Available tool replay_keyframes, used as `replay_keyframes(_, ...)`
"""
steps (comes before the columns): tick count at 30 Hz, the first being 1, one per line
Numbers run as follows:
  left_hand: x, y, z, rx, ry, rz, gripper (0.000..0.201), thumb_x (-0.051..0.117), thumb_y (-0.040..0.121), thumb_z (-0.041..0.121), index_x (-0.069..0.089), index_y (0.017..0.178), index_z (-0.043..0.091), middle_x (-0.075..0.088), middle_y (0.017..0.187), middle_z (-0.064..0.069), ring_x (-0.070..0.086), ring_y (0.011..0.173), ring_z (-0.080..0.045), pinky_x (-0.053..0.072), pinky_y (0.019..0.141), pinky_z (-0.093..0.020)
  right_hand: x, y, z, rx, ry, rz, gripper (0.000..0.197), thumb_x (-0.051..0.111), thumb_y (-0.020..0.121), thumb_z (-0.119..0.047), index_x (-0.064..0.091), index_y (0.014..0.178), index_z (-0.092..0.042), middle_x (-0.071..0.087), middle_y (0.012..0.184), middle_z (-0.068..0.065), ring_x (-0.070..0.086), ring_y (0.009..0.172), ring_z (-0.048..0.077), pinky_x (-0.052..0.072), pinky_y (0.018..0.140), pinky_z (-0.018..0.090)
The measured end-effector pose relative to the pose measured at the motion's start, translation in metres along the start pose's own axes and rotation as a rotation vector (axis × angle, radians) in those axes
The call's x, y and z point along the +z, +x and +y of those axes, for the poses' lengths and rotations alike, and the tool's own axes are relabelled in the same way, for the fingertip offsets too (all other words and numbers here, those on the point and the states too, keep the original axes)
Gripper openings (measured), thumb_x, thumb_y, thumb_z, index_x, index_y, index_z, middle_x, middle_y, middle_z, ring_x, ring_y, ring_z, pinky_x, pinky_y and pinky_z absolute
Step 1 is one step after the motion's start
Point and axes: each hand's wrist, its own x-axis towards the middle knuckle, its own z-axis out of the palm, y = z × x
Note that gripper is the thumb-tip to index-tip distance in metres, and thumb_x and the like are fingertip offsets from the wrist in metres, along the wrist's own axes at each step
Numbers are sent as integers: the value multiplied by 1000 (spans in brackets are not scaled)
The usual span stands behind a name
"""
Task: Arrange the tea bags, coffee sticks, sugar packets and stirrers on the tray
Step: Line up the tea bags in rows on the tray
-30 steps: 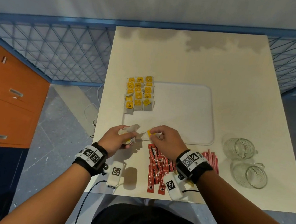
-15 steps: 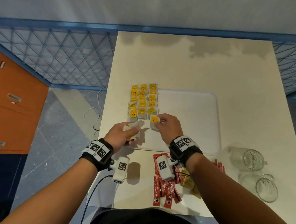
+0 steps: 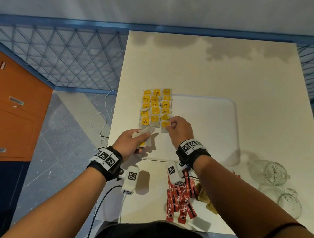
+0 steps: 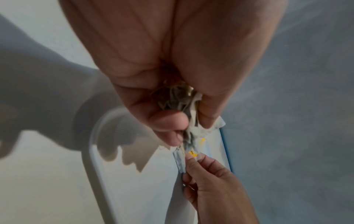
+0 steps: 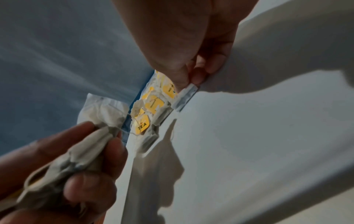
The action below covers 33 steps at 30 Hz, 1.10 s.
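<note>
Your white tray (image 3: 209, 128) lies mid-table (image 3: 206, 69), and rows of yellow-tagged tea bags (image 3: 154, 107) cover its left end. Your right hand (image 3: 179, 128) reaches in over the tray's left part, thumb and fingers pinching one tea bag (image 3: 164, 126) at the near end of the rows. Your left hand (image 3: 130, 143) hovers at the tray's near-left corner, clutching a bunch of tea bags (image 3: 144, 135). Red coffee sticks (image 3: 181, 199) lie on the table below the tray
</note>
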Motion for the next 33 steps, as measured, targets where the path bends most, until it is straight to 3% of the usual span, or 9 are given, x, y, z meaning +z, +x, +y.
replay_keyframes(10,7,-1,2,-8,-29,-39,17,65,99,22,71,107,9,66,91,-15,62,68,-26,52,53,-24,1,0,-2,30,-1,42,20,67,91,-33,52,81,-25,58,75,-8,63,75,24,58,77,48)
replay_keyframes(14,6,-1,2,19,-7,-46,18,64,99,18,75,113,13,69,102,-13,62,79,-29,54,56,-26,-3,-10,-6,17,81,33,25,62,95,-50,54,82,-30,61,79,-13,65,81,22,56,78,42)
replay_keyframes(16,6,-2,2,41,24,-49,16,65,98,17,77,110,17,67,106,-13,62,79,-27,56,59,-28,-4,-17,-10,8,138,-35,30,59,96,-56,60,81,-30,65,80,-12,66,79,19,54,76,37)
replay_keyframes(19,7,-2,4,66,68,-46,16,66,97,14,77,105,22,62,99,-11,60,65,-17,56,61,-32,-6,-30,-14,25,308,-276,53,57,90,-66,70,83,-16,67,70,-1,59,63,20,47,66,40)
replay_keyframes(21,8,-2,6,85,96,-51,17,66,96,13,77,105,22,61,96,-9,59,64,-16,56,62,-32,-8,-36,-13,66,382,-413,46,63,90,-58,74,90,-13,65,70,4,54,64,22,42,62,37)
replay_keyframes(24,11,-4,9,101,98,-56,18,69,94,12,75,107,21,59,95,-5,60,74,-19,56,64,-34,-14,-43,-10,83,443,-467,15,71,95,-28,76,103,-18,67,71,5,53,65,23,43,59,32)
replay_keyframes(27,13,-6,11,87,80,-62,22,68,93,8,73,112,19,62,95,-3,63,79,-19,59,74,-45,-13,-45,-6,96,533,-454,19,72,95,-15,72,114,-11,69,71,5,57,60,15,46,59,26)
replay_keyframes(30,12,-8,11,65,82,-80,27,66,94,4,73,115,20,59,97,-2,61,83,-21,60,82,-56,-11,-43,-3,74,548,-385,14,71,95,-11,73,107,-18,71,80,12,64,71,18,51,68,30)
replay_keyframes(33,11,-10,8,46,67,-110,25,66,95,4,73,113,19,59,102,-5,63,85,-21,63,75,-50,-13,-41,-2,50,476,-342,19,67,95,-10,74,100,-27,70,88,12,65,75,23,52,75,38)
